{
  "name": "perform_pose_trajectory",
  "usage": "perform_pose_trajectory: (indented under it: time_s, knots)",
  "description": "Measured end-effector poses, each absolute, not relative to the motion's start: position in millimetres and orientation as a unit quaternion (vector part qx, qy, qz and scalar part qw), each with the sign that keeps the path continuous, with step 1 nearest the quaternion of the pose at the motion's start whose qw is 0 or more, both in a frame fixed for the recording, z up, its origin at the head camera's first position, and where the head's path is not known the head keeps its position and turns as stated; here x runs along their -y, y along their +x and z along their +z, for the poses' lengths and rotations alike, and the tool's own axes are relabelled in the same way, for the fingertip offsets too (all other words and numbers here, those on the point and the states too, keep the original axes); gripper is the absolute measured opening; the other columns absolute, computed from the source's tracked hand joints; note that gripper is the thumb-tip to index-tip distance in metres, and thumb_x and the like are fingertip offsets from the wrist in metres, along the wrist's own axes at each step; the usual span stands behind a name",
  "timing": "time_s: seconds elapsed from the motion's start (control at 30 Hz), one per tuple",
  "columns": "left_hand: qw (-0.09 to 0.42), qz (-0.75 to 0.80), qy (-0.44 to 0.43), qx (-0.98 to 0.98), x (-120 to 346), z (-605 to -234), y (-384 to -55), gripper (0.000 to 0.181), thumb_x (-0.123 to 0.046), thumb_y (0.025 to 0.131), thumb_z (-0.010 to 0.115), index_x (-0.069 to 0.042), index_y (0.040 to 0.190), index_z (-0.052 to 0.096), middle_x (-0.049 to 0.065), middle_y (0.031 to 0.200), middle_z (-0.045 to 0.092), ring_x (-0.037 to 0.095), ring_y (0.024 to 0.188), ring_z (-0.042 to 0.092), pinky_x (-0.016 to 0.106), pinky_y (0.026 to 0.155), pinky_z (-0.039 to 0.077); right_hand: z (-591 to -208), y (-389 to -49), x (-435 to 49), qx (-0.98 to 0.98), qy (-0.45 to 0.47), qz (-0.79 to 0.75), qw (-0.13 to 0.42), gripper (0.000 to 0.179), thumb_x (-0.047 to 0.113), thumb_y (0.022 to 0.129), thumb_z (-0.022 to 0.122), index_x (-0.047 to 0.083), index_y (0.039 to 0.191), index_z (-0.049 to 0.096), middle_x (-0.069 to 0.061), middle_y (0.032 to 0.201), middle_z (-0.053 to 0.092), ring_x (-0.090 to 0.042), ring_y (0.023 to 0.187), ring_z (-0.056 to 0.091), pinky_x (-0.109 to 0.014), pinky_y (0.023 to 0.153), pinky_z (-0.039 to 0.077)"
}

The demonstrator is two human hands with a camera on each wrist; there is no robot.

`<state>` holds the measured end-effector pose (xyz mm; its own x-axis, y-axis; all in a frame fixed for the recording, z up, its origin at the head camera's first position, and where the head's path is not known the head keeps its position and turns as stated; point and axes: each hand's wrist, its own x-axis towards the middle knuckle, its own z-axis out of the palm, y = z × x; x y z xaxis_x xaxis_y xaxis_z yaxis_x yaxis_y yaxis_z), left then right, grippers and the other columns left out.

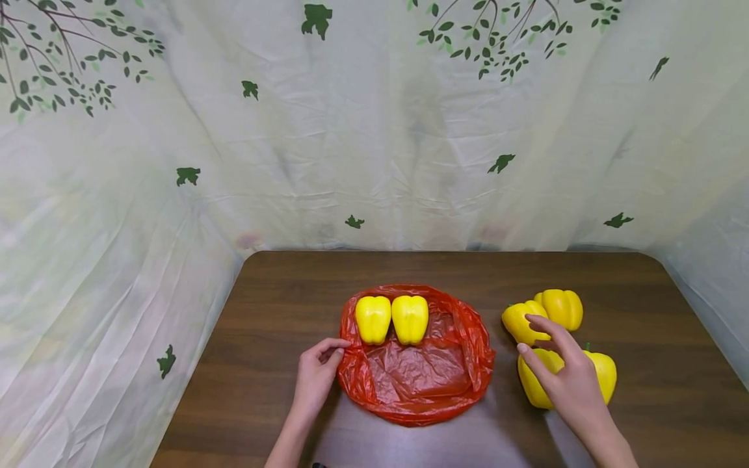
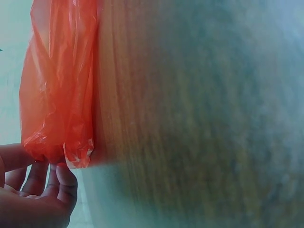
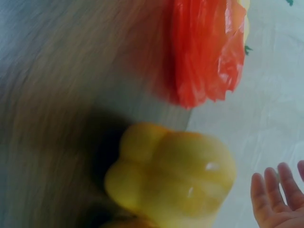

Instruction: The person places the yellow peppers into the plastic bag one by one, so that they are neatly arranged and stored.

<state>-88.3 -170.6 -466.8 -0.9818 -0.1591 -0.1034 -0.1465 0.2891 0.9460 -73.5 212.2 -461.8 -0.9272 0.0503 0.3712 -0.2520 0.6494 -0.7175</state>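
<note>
Left hand (image 1: 318,372) pinches a red bag (image 1: 478,364) holding two yellow peppers (image 1: 373,320); right hand (image 1: 572,383), fingers parted and empty, hovers over loose peppers (image 1: 564,308) on the table (image 1: 275,305), seemingly selecting one, which calls for curling fingers

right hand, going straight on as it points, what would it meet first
Probably the rear-left yellow pepper outside the red bag; depth is unclear, so the right hand may pass above it.

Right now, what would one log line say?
left hand: pinches red plastic bag; right hand: holds nothing, near loose yellow bell peppers; in bag: two yellow bell peppers
</note>
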Motion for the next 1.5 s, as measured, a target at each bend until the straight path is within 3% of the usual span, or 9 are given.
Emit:
perform_pose_trajectory:
  time_s: [0.13, 0.23, 0.43, 0.7, 0.97, 1.37, 1.5]
  knots:
    - [0.004, -0.588, 0.095, 0.803, 170.1, -466.5, -88.3, 0.017, 0.005, 0.093, 0.058, 0.003, 0.101, 0.072, 0.017, 0.102, 0.068, 0.027, 0.085, 0.060, 0.028, 0.074, 0.054, -465.0, -71.5, -220.7, 0.883, 0.072, 0.415, 0.206, 0.055, 0.002, 0.083, 0.077, 0.012, 0.134, 0.058, -0.006, 0.125, 0.061, -0.017, 0.101, 0.057, -0.007, 0.086, 0.039]
    - [0.008, -0.591, 0.091, 0.802, 171.1, -471.3, -89.6, 0.016, 0.006, 0.093, 0.058, 0.004, 0.100, 0.072, 0.017, 0.101, 0.068, 0.026, 0.084, 0.060, 0.026, 0.071, 0.053, -467.2, -69.0, -228.1, 0.877, 0.085, 0.417, 0.224, 0.061, -0.004, 0.079, 0.078, 0.011, 0.134, 0.058, -0.004, 0.125, 0.060, -0.007, 0.097, 0.056, -0.007, 0.089, 0.037]
    - [0.016, -0.605, 0.091, 0.791, 178.5, -500.3, -96.8, 0.016, 0.004, 0.093, 0.059, 0.000, 0.100, 0.074, 0.014, 0.102, 0.069, 0.022, 0.084, 0.061, 0.024, 0.071, 0.052, -468.6, -64.1, -241.2, 0.863, 0.101, 0.421, 0.260, 0.068, -0.013, 0.071, 0.079, 0.007, 0.133, 0.059, -0.009, 0.123, 0.061, 0.004, 0.103, 0.052, -0.009, 0.091, 0.036]
    - [0.022, -0.603, 0.094, 0.792, 180.8, -508.4, -97.2, 0.017, 0.001, 0.094, 0.061, -0.004, 0.100, 0.075, 0.011, 0.102, 0.069, 0.021, 0.086, 0.062, 0.023, 0.074, 0.052, -471.0, -52.6, -253.6, 0.884, 0.023, 0.397, 0.245, 0.069, -0.003, 0.077, 0.081, 0.017, 0.138, 0.057, -0.005, 0.134, 0.057, 0.006, 0.113, 0.045, -0.005, 0.093, 0.030]
    - [0.010, -0.596, 0.095, 0.797, 170.6, -474.8, -89.9, 0.016, 0.007, 0.093, 0.058, 0.004, 0.100, 0.072, 0.017, 0.101, 0.068, 0.028, 0.086, 0.061, 0.026, 0.073, 0.053, -477.0, -43.3, -264.3, 0.888, -0.026, 0.387, 0.247, 0.071, -0.001, 0.079, 0.079, 0.020, 0.142, 0.053, 0.000, 0.137, 0.055, 0.011, 0.118, 0.040, -0.006, 0.097, 0.026]
    - [0.007, -0.599, 0.095, 0.795, 170.8, -471.0, -88.8, 0.017, 0.005, 0.094, 0.058, 0.003, 0.102, 0.072, 0.017, 0.103, 0.067, 0.028, 0.087, 0.061, 0.026, 0.074, 0.054, -491.9, -36.6, -280.8, 0.886, -0.058, 0.385, 0.253, 0.069, -0.001, 0.079, 0.079, 0.016, 0.141, 0.054, 0.006, 0.142, 0.051, 0.004, 0.130, 0.036, -0.008, 0.101, 0.021]
    - [0.008, -0.599, 0.099, 0.794, 170.1, -469.3, -88.0, 0.017, 0.005, 0.093, 0.058, 0.002, 0.101, 0.072, 0.017, 0.102, 0.068, 0.028, 0.086, 0.061, 0.026, 0.074, 0.054, -493.9, -35.7, -285.5, 0.893, -0.081, 0.380, 0.228, 0.067, 0.006, 0.084, 0.077, 0.014, 0.145, 0.049, -0.004, 0.146, 0.048, -0.015, 0.136, 0.036, -0.019, 0.110, 0.020]
